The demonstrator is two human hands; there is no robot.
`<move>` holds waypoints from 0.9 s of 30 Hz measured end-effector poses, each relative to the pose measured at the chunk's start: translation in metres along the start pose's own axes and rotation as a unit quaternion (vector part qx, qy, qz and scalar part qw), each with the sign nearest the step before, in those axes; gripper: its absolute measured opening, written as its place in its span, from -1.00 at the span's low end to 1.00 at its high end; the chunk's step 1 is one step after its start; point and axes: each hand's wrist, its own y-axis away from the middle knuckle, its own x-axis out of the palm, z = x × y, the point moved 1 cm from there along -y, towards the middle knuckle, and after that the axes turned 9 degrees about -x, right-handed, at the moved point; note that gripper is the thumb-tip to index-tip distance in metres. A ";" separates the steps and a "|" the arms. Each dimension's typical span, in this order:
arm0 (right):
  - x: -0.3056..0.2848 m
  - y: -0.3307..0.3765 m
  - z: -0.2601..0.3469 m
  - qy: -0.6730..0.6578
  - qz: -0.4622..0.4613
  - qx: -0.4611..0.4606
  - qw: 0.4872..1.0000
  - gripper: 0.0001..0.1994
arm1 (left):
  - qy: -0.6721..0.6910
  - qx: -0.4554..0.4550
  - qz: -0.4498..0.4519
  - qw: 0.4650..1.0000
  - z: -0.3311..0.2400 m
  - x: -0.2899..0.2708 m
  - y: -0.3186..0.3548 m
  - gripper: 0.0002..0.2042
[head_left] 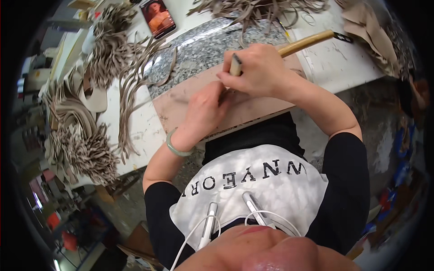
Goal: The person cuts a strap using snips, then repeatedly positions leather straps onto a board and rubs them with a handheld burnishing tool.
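My right hand is closed round a short tool with a pale handle; its grey-tipped upper end sticks up out of the fist, and its lower end is hidden. Close beside it, my left hand rests on a pinkish-tan board with its fingers curled in. What those fingers hold, if anything, is hidden. Beyond my right hand a wooden handle with a black end slants to the upper right, its near end covered by the hand.
A speckled granite slab lies under the board's far side. Thin taupe strips lie left of it, with thicker bundles farther left. More strips and a phone are at the back. A taupe sheet hangs at the right.
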 end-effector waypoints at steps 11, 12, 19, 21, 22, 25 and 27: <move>0.002 0.010 0.008 -0.027 0.001 0.021 0.999 -0.83 | 0.036 -0.036 -0.005 0.999 0.012 -0.007 0.000 -0.86; 0.004 0.010 0.009 -0.027 0.007 0.020 0.999 -0.83 | 0.039 -0.039 -0.008 0.998 0.014 -0.008 0.000 -0.86; 0.006 0.010 0.003 -0.036 0.006 -0.002 0.999 -0.85 | 0.038 -0.052 -0.014 0.998 0.015 -0.006 0.003 -0.89; 0.002 0.006 0.006 -0.035 0.017 -0.008 0.999 -0.85 | 0.049 -0.069 -0.027 0.996 0.016 -0.004 0.003 -0.90; -0.001 0.001 0.011 -0.029 0.003 -0.018 0.999 -0.86 | 0.048 -0.074 -0.033 0.996 0.014 -0.005 0.003 -0.90; 0.006 0.006 0.009 -0.028 -0.007 -0.040 0.999 -0.86 | 0.053 -0.073 -0.041 0.995 0.015 -0.004 0.003 -0.90; 0.007 0.007 0.007 -0.034 -0.004 -0.056 0.998 -0.85 | 0.058 -0.070 -0.046 0.995 0.016 -0.004 0.004 -0.90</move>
